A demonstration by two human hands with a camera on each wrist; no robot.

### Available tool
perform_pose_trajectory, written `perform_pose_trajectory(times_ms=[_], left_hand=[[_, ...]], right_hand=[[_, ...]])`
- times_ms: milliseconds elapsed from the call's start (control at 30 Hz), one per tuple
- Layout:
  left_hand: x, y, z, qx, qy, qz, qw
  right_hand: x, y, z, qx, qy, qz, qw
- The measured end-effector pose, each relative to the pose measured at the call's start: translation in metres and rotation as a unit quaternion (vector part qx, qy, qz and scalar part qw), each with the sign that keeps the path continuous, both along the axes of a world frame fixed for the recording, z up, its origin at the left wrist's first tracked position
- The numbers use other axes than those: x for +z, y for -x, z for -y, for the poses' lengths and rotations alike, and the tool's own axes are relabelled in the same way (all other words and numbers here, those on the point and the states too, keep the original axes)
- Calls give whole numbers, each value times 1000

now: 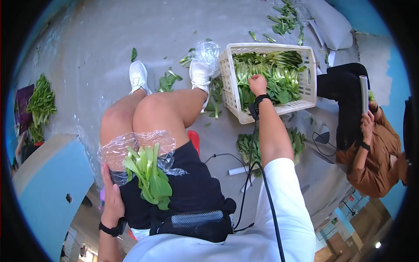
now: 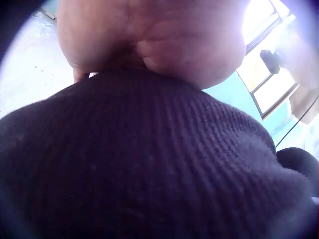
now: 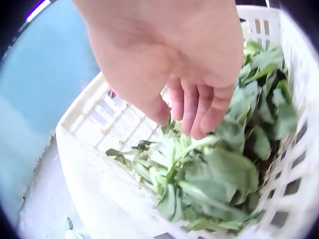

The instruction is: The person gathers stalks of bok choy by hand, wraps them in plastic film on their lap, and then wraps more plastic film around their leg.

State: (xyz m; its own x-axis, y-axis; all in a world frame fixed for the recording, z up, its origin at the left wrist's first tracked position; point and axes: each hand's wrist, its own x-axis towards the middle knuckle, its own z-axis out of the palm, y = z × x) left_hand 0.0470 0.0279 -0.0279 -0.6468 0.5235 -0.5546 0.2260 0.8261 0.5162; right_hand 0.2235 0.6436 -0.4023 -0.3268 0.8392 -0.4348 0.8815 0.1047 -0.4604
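In the head view my right hand [image 1: 257,84] is over the white plastic crate [image 1: 224,83], above leafy greens [image 1: 279,87]. The right wrist view shows the same hand [image 3: 169,107] with fingers loosely bent, thumb apart, nothing visibly gripped; its fingertips are close to the stems of the greens [image 3: 219,174]. My left hand [image 1: 112,198] rests along the side of my thigh, fingers straight. Beside it, a small bunch of greens [image 1: 152,177] lies on clear plastic film [image 1: 118,148] across my lap. In the left wrist view, the palm [image 2: 154,40] lies against dark ribbed fabric [image 2: 149,149].
More greens [image 1: 248,146] lie on the floor below the crate, and others [image 1: 283,22] beyond it. Crumpled clear plastic [image 1: 206,54] is by my shoe. Another person [image 1: 375,153] sits at the right. A black cable [image 1: 268,201] runs along my right arm. Greens [image 1: 41,102] stand at far left.
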Motion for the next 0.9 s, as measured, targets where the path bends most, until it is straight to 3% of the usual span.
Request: perform_pose_trajectory(times_ms=[67,200,300,400,433,500,533,567,633,667,800,900], left_hand=[[-2,3,-1,0,8,2,1000],[-6,8,-3,-4,14,6,1000],[-2,6,8,-9,13,5,1000],[-7,9,8,-7,6,5,1000],[-4,10,-11,-6,2,5,1000],[-56,52,-94,-7,-6,7,1000],[-57,53,-94,-7,-7,8,1000],[-57,52,-94,-8,-8,7,1000],[-10,6,26,-10,-6,3,1000],[-4,3,33,-11,-5,0,1000],[-5,5,19,-13,-5,-1,1000],[-24,24,-28,-16,-4,4,1000]], right_hand=[[2,19,14,-6,-36,-9,999],[19,47,34,57,-4,114,992],[3,46,31,34,5,148,988],[6,38,26,-15,61,108,992],[7,41,27,11,66,150,986],[24,50,39,78,67,221,970],[19,54,45,77,55,229,969],[12,53,44,69,50,212,974],[-2,48,44,59,48,191,979],[-4,43,42,48,34,147,987],[29,32,26,0,4,40,999],[-2,19,13,39,38,-22,998]])
